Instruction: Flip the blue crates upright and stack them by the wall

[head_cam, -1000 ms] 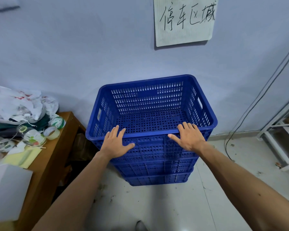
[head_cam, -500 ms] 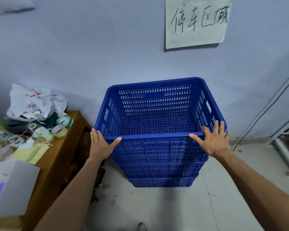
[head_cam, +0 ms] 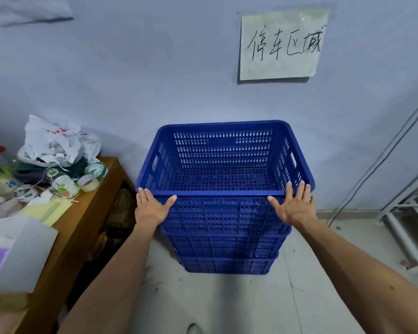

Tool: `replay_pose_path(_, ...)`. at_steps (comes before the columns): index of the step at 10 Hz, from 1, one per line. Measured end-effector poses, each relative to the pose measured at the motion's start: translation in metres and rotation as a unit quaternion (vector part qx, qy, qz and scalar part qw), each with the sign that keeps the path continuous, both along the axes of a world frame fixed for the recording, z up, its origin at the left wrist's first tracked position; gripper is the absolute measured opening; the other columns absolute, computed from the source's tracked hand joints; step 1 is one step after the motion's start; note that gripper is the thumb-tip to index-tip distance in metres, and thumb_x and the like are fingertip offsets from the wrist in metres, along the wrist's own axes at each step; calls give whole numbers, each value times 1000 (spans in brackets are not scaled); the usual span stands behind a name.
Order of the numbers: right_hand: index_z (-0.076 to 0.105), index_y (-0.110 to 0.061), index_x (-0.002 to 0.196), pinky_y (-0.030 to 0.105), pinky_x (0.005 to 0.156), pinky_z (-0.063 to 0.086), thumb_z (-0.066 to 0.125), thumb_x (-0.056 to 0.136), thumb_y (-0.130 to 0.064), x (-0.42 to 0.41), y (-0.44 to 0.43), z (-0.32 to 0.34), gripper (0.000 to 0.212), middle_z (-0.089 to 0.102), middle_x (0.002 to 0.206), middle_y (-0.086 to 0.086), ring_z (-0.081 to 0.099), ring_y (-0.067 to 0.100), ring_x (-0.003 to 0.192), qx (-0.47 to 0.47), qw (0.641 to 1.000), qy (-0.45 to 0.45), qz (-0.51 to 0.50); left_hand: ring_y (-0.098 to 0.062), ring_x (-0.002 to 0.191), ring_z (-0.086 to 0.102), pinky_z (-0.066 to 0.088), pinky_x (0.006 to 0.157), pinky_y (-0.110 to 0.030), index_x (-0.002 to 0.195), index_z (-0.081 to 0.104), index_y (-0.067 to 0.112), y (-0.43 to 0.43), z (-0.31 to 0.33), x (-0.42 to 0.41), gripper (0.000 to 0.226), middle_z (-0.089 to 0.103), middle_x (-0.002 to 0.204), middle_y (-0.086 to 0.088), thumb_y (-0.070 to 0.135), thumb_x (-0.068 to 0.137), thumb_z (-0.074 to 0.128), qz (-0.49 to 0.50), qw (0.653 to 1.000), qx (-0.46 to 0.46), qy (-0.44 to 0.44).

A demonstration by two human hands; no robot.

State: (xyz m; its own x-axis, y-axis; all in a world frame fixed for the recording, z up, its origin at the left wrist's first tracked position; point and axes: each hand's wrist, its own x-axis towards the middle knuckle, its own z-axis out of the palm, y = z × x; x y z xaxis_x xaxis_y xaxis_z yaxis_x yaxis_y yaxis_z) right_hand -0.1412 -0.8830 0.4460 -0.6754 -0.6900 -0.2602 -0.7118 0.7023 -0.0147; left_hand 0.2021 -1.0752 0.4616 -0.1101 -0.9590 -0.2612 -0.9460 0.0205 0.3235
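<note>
Three blue slotted crates stand upright, nested in a stack on the floor against the pale wall. The top crate (head_cam: 223, 150) is empty and shows its perforated bottom. The lower crates (head_cam: 225, 249) show only their front walls. My left hand (head_cam: 151, 207) lies flat on the near left corner of the top crate's front wall, fingers straight, thumb out. My right hand (head_cam: 293, 206) lies flat on the near right corner in the same way. Neither hand curls round the rim.
A wooden table (head_cam: 82, 220) stands just left of the stack, cluttered with a plastic bag (head_cam: 56, 143), tape rolls (head_cam: 88, 183) and a white box (head_cam: 15, 251). A handwritten paper sign (head_cam: 281, 44) hangs on the wall. White metal frame (head_cam: 405, 213) and cables (head_cam: 377, 169) at right.
Both hands have slid outward along the front of the top crate, from near its middle to its two corners. The view has pulled back and shifted left of the stack.
</note>
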Motion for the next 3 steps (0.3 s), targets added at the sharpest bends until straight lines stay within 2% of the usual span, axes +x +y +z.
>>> replay_pose_path(1, -15, -9, 153, 47, 121, 6, 16, 94, -68, 1, 16, 2, 89, -15, 160, 18, -12, 33, 148, -2, 998, 33, 45, -22, 150, -10, 15, 120, -43, 155, -5, 7, 14, 0, 2, 113, -13, 163, -7, 80, 81, 39, -38, 999, -13, -16)
replay_pose_path(2, -13, -4, 152, 45, 121, 9, 34, 98, -55, 0, 44, 8, 88, -15, 161, 17, -10, 32, 149, 2, 997, 35, 62, -23, 151, -6, 19, 120, -42, 156, -3, 8, 43, -1, 11, 103, -12, 163, -8, 73, 88, 39, -101, 991, -34, -76)
replay_pose_path(3, -4, -1, 152, 44, 120, 14, 47, 94, -44, 6, 71, 9, 89, -2, 162, 16, 1, 31, 149, -38, 998, -1, 44, -23, 151, -4, 20, 120, -42, 156, -1, 9, 62, -4, 18, 94, -8, 164, -7, 66, 93, 39, -142, 984, -41, -95)
